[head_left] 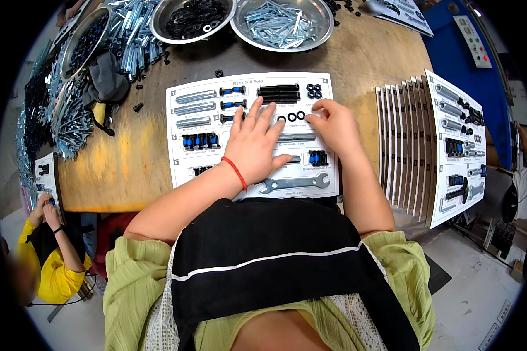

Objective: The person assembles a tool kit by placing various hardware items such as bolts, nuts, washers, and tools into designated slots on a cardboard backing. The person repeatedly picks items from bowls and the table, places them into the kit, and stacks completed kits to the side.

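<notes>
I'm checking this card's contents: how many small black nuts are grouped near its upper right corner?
4, in a two-by-two block on the white card: upper-left nut, upper-right nut, lower-left nut and lower-right nut. Any stacked underneath would be hidden.

Grey cloth (106, 79) on wooden table (114, 169), blue cabinet (458, 67) at upper right, person in yellow (61, 278)

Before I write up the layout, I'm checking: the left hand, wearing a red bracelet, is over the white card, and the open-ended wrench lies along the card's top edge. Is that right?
Not quite: the open-ended wrench lies along the bottom edge of the white card, as the head view shows. The left hand, wearing a red bracelet, is over the card.
</notes>
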Tool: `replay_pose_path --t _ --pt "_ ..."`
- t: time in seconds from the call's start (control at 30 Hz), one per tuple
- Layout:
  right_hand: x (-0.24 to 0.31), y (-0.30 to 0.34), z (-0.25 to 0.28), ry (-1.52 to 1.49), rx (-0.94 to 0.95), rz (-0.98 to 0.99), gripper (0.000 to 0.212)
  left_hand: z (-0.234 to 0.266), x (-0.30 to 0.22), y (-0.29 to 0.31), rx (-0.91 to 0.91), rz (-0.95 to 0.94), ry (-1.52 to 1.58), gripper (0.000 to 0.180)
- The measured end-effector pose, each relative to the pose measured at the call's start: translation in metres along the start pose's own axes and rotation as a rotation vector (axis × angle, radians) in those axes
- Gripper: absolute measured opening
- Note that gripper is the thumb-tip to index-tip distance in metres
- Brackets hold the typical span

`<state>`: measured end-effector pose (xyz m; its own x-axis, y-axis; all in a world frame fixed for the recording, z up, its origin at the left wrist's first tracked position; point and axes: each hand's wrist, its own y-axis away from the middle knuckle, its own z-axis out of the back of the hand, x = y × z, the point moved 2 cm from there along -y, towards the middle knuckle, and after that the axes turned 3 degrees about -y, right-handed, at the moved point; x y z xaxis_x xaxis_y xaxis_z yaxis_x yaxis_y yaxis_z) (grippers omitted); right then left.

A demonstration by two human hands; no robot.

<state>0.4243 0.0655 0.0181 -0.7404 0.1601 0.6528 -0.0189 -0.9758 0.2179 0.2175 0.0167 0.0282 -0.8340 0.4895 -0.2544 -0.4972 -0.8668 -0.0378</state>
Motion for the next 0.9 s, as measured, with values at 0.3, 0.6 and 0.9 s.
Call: replay_pose_path --t 0.3,0.6,0.9 --pt "0.013 0.005 -0.002 0.102 0.024 0.126 0.022 -0.005 -0.012 -0.012 -0.025 -0.041 -0.003 0.071" --pt "0.004 0.008 -0.004 0.068 -0.002 0.089 0.025 -0.004 -0.01 -0.011 -0.041 -0.025 0.006 0.071" --pt "-0.005 0.012 0.0 0.063 -0.03 0.005 0.026 0.001 0.002 -0.001 0.013 0.021 -0.05 0.069"
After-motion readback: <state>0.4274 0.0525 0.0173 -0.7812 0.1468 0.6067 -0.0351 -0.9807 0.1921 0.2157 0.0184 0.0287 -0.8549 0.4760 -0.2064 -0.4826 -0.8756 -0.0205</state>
